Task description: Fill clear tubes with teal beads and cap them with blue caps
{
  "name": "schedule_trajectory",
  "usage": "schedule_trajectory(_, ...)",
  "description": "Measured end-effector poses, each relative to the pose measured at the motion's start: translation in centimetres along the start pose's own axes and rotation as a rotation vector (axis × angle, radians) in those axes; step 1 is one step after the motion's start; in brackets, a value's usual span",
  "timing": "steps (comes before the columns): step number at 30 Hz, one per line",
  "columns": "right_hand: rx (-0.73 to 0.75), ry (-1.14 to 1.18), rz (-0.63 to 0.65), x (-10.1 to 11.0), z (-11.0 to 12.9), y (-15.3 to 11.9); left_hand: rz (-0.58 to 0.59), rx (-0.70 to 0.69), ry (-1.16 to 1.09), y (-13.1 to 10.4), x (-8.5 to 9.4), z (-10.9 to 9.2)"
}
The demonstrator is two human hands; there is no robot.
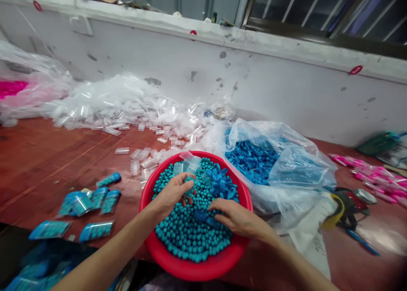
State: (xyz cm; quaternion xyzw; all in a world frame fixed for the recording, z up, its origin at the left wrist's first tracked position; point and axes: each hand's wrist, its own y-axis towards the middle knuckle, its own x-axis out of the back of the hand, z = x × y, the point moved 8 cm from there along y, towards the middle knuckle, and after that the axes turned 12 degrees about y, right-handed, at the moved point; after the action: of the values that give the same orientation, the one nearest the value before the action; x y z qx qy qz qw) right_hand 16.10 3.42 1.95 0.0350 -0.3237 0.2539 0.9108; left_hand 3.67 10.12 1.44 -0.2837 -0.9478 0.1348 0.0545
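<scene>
A red basin (197,274) holds many small teal balls (190,236), a heap of blue caps (222,183) at its right side and a few clear plastic cases (187,164) at its back. My left hand (178,191) is over the left middle of the basin, its fingers curled round a clear case with teal balls. Just right of it, my right hand (233,214) reaches over the balls, its fingers bent around or beside a blue cap (203,216); motion blurs the contact.
Filled teal packs (85,202) lie left of the basin. Loose clear cases (143,155) spread behind it. An open bag of blue caps (254,159) stands behind right. Pink packs (378,176), a yellow-and-black tool (337,210) and a blue pen (362,242) lie right.
</scene>
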Motion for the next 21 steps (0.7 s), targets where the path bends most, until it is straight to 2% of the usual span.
schedule_trajectory(2,-0.030,-0.003,-0.110,1.1,0.2,-0.2,-0.023,0.019,0.010,-1.1,0.0,0.4)
schedule_trajectory(4,-0.068,-0.070,-0.156,0.9,0.4,0.1,-0.048,0.037,-0.011,-1.9,0.0,1.1)
schedule_trajectory(8,-0.172,-0.369,-0.012,-2.9,0.0,1.7,-0.068,0.071,-0.020,-2.5,-0.4,2.9)
schedule_trajectory(11,-0.189,-0.439,0.033,-4.0,-0.5,2.2,-0.058,0.083,0.034,-2.5,-0.8,3.7)
schedule_trajectory(14,-0.149,-0.394,-0.047,-2.5,-0.1,1.9,-0.021,0.055,0.068,-2.4,-1.2,3.6)
schedule_trajectory(17,-0.139,-0.347,-0.251,0.0,0.6,1.5,0.028,0.030,0.093,-2.3,-1.7,3.5)
schedule_trajectory(19,-0.096,-0.373,-0.321,0.3,1.4,1.6,0.032,0.002,0.113,-2.3,-1.9,3.5)
schedule_trajectory(21,0.017,-0.395,-0.321,-0.6,2.3,1.9,0.021,-0.033,0.132,-2.3,-1.9,3.4)
